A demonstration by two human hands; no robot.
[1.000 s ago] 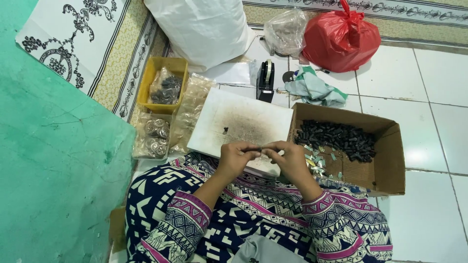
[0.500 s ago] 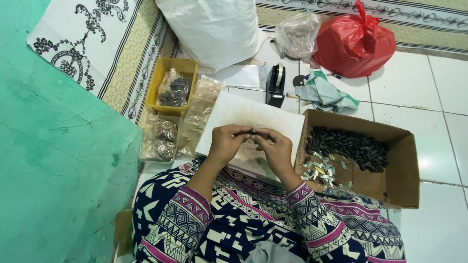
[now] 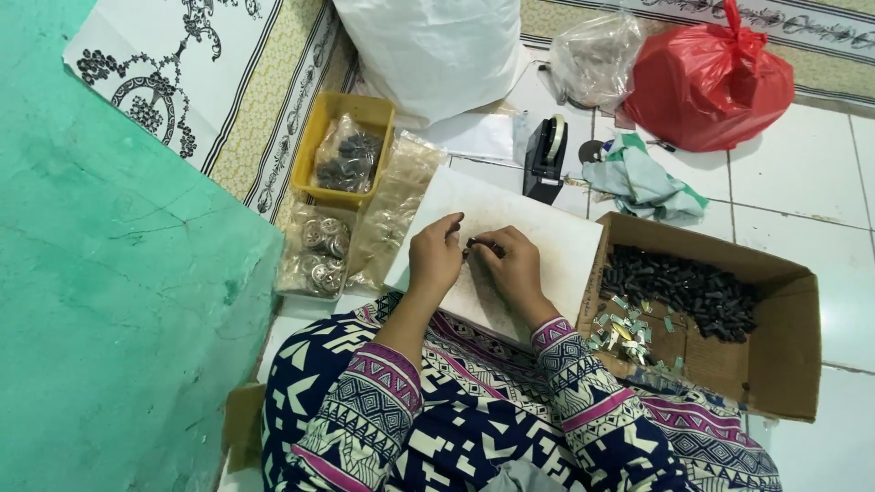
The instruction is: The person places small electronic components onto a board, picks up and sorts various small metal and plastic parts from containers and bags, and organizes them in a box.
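Note:
My left hand (image 3: 435, 259) and my right hand (image 3: 511, 261) meet over a white board (image 3: 556, 239) resting on my lap. Between the fingertips of both hands sits a small dark part (image 3: 473, 243); it is too small to tell its shape. Both sleeves carry a navy, white and pink pattern. To the right, an open cardboard box (image 3: 784, 355) holds a heap of small black pieces (image 3: 684, 290) and several small shiny metal pieces (image 3: 624, 328).
A yellow tray (image 3: 326, 146) with a bag of dark parts lies at the left, clear bags of round metal parts (image 3: 321, 246) below it. A black tape dispenser (image 3: 547, 157), a cloth (image 3: 643, 178), a red bag (image 3: 711, 77), a white sack (image 3: 428, 50) and a teal wall (image 3: 109, 301) surround me.
My hands have shifted left and farther out over the white board, staying together on the small part. The view has swung slightly.

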